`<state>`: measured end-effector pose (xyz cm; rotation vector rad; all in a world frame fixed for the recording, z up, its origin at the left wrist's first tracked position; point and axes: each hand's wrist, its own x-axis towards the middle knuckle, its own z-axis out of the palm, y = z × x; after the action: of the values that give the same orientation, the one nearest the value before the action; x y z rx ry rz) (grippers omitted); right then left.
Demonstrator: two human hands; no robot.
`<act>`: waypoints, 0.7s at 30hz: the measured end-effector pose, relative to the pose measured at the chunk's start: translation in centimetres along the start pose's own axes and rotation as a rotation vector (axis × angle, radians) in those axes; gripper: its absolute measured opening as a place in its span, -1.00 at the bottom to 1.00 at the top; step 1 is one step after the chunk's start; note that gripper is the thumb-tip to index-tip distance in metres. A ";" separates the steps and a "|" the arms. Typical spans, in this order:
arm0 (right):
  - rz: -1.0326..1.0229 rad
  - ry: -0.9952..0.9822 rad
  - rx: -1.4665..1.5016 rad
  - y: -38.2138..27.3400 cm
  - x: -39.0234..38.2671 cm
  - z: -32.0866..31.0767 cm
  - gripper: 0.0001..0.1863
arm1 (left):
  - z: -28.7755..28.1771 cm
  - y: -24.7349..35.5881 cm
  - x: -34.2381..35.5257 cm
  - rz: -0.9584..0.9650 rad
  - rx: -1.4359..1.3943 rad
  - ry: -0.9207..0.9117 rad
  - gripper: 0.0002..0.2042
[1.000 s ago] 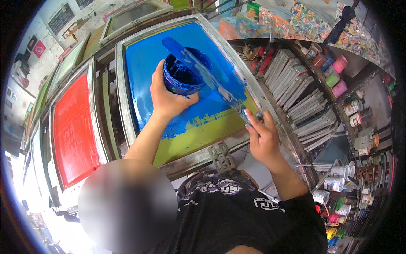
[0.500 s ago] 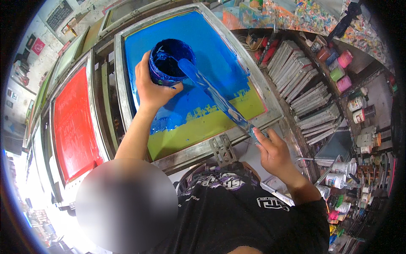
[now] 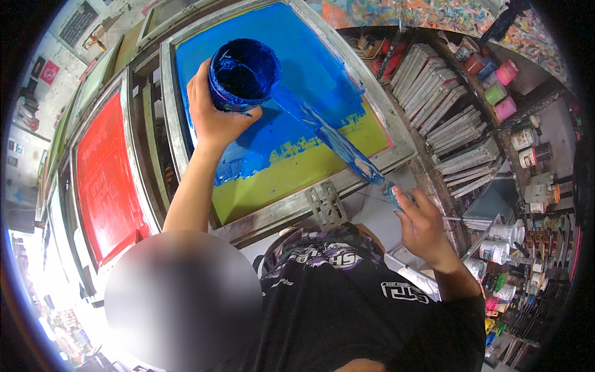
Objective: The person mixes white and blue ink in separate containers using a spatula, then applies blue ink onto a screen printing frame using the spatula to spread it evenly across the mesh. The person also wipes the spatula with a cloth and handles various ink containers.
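My left hand (image 3: pixel 214 121) is wrapped round a tub of dark blue ink (image 3: pixel 245 71), held above a framed printing screen (image 3: pixel 242 201). Blue ink (image 3: pixel 304 53) coats most of the mesh, with a bare olive-green strip along the near side. In my right hand (image 3: pixel 424 226) is the handle end of a long, narrow ink-smeared spatula (image 3: pixel 328 139). Its blue blade slants up and leftward over the screen, the tip beside the tub's right rim. From this angle I cannot tell whether tip and rim touch.
A second screen with red ink (image 3: pixel 108 180) lies to the left. A metal hinge clamp (image 3: pixel 325 204) sits at the blue screen's near edge. Stacked slats (image 3: pixel 427 93) line the right side, with pink and green tubs (image 3: pixel 496 93) beyond. White tubs (image 3: pixel 494 251) stand lower right.
The tub has moved up and slightly left with my left hand. My right hand has drawn the spatula down and right, bringing its tip from over the tub's mouth to beside its rim.
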<state>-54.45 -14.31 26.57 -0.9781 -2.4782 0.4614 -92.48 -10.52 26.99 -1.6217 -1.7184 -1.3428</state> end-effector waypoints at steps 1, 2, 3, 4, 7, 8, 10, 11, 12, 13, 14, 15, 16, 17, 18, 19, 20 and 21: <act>0.003 0.004 0.001 -0.1 -0.1 0.0 -0.47 | 0.0 0.1 0.1 0.004 0.008 -0.001 -0.12; 0.006 0.008 0.002 -0.2 -0.2 0.0 -0.47 | 0.0 0.1 0.2 0.008 0.016 -0.001 -0.12; 0.009 0.011 0.003 -0.2 -0.3 0.0 -0.47 | 0.2 -0.2 0.0 -0.017 -0.026 0.020 -0.12; 0.029 -0.033 -0.009 -0.2 -0.5 0.0 -0.47 | 0.6 -0.6 -0.1 -0.039 -0.072 0.040 -0.11; 0.110 -0.111 0.021 0.2 -1.1 0.1 -0.49 | 1.1 -1.2 0.2 -0.105 -0.179 0.074 -0.11; 0.148 -0.099 0.076 0.4 -1.1 0.2 -0.50 | 1.1 -1.0 0.4 -0.128 -0.211 0.080 -0.11; 0.200 -0.026 0.180 0.8 -0.9 0.0 -0.50 | -0.2 -0.6 0.7 -0.131 -0.221 0.072 -0.13; 0.223 0.032 0.223 1.0 -0.7 -0.3 -0.51 | -0.5 -0.5 0.8 -0.122 -0.219 0.076 -0.14; 0.245 0.090 0.265 1.3 -0.5 -0.5 -0.51 | -1.3 0.4 1.0 -0.133 -0.216 0.068 -0.18; 0.259 0.086 0.218 1.4 -0.3 -1.1 -0.50 | -1.8 0.1 0.9 -0.199 -0.353 0.040 -0.22; 0.274 0.086 0.170 1.7 -0.2 -1.8 -0.50 | -2.3 0.1 0.8 -0.214 -0.336 0.026 -0.23; 0.289 0.085 0.122 1.8 -0.1 -2.4 -0.50 | -3.0 0.3 0.9 -0.229 -0.318 0.012 -0.24; 0.340 0.069 0.039 1.5 -0.1 -2.7 -0.49 | -3.5 0.4 0.9 -0.220 -0.320 0.022 -0.23; 0.359 0.074 -0.015 1.4 -0.2 -2.8 -0.49 | -4.0 0.3 0.8 -0.211 -0.322 0.031 -0.23; 0.378 0.079 -0.069 1.3 -0.3 -2.8 -0.49 | -4.3 0.0 0.6 -0.234 -0.376 0.042 -0.22; 0.393 0.082 -0.123 1.1 -0.3 -2.9 -0.48 | -4.8 0.3 0.6 -0.259 -0.408 0.056 -0.22; 0.534 0.021 -0.139 0.3 -0.1 -3.2 -0.50 | -5.1 0.1 0.5 -0.246 -0.407 0.062 -0.22; 0.508 0.030 -0.181 0.2 -0.4 -3.2 -0.52 | -5.5 -0.1 0.4 -0.234 -0.407 0.068 -0.23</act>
<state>-52.50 -13.98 29.07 -1.6860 -2.2570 0.3727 -94.32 -14.89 29.77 -1.5868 -1.7156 -1.9408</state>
